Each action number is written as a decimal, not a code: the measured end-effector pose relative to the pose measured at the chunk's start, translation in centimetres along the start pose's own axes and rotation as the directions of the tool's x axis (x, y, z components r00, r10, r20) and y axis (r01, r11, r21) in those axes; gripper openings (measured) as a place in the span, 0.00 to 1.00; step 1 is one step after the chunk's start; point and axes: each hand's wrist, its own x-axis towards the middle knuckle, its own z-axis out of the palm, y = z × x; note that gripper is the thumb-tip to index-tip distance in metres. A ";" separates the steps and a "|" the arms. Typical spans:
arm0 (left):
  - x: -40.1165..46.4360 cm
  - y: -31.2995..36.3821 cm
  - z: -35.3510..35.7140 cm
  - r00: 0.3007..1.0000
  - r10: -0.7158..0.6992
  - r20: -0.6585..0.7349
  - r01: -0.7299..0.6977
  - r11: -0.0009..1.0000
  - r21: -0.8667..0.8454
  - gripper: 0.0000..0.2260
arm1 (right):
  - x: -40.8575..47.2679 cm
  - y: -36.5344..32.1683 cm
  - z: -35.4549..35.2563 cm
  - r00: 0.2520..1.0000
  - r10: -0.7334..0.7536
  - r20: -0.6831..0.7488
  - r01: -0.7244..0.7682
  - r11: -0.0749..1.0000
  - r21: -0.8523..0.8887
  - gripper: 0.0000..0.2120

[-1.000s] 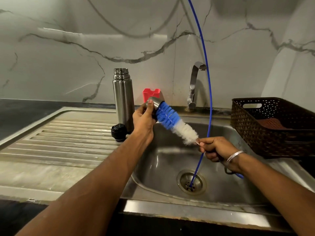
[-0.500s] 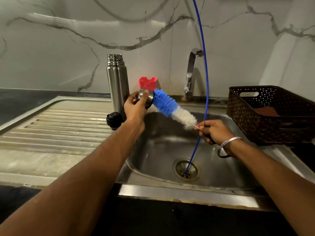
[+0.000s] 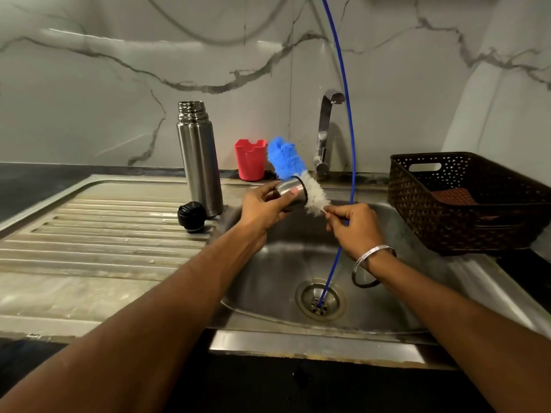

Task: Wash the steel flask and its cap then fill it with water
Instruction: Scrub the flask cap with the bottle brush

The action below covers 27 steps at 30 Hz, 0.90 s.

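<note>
The sink (image 3: 387,308) fills the lower middle of the frame. The steel flask (image 3: 199,162) stands upright, uncapped, left of centre on the drainer. At centre, the left hand (image 3: 262,210) grips the steel cap (image 3: 290,193); the right hand (image 3: 356,226) pinches the bottle brush (image 3: 293,171). A black stopper (image 3: 191,216) sits beside the flask's base.

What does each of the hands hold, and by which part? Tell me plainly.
The left hand grips the steel cap round its side wall. The right hand pinches the bottle brush by its wire stem, just below the white bristles.
</note>
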 end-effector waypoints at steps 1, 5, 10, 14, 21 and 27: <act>0.2 0.1 0.1 0.999 0.019 -0.032 -0.018 1.000 0.007 0.20 | -0.1 -0.1 -0.1 0.999 -0.030 -0.010 0.030 0.999 -0.027 0.11; 0.9 0.4 -1.2 0.989 0.004 -0.147 -0.016 0.997 -0.081 0.22 | -0.8 -0.6 0.1 0.989 -0.145 -0.034 0.142 0.986 -0.091 0.11; -0.3 0.7 -0.4 0.995 0.079 -0.067 -0.076 0.996 0.043 0.17 | -0.7 -1.0 0.4 0.982 -0.160 -0.098 0.154 0.986 -0.071 0.12; 0.3 1.0 -1.2 0.964 0.065 -0.257 -0.086 0.994 -0.072 0.16 | -1.2 -1.4 0.9 0.985 -0.167 -0.037 0.163 0.982 -0.092 0.12; -0.1 -0.2 -0.1 0.995 0.083 -0.058 -0.079 0.995 0.065 0.18 | -0.3 -1.2 0.3 0.978 -0.159 -0.132 0.149 0.985 -0.084 0.12; 0.2 1.0 -1.1 0.995 0.005 -0.097 -0.008 0.999 -0.031 0.18 | -0.7 -1.2 0.4 0.975 -0.213 -0.061 0.204 0.970 -0.130 0.12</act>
